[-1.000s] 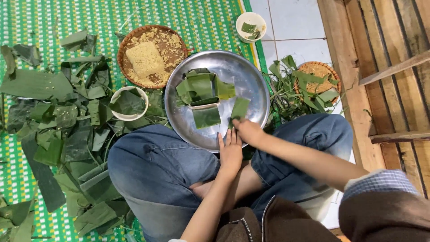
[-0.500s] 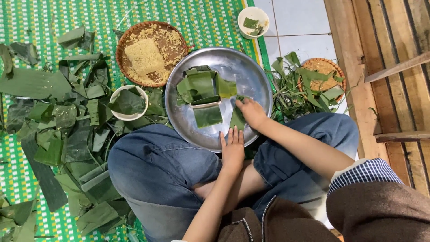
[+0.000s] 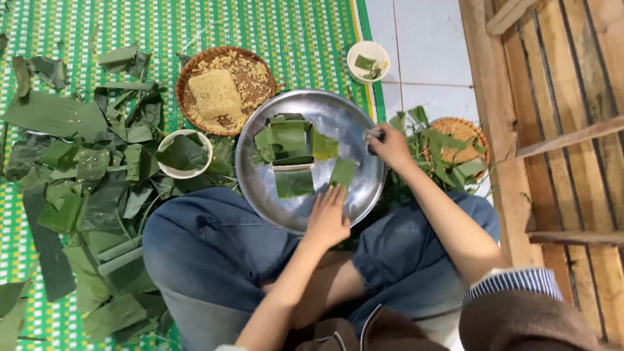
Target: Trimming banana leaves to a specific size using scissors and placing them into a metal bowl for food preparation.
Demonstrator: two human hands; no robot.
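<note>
Green-and-white woven matting point(image 3: 305, 32) covers the floor where the person sits cross-legged, a round metal tray point(image 3: 354, 123) resting against the knees. On the tray a square wooden mould lined with banana leaves point(image 3: 289, 140) sits half-dressed: leaf strips drape its sides, but no rice shows inside it, so the filling seems yet to come. The left hand point(image 3: 328, 218) lies flat and open on the tray's near rim, fingers touching a loose leaf piece point(image 3: 342, 172). The right hand point(image 3: 389, 144) is curled around something small at the tray's far edge; what it is I cannot tell. A basket of yellow rice point(image 3: 221, 91) waits just beyond, and leaf scraps point(image 3: 78, 188) lie heaped to the left.
</note>
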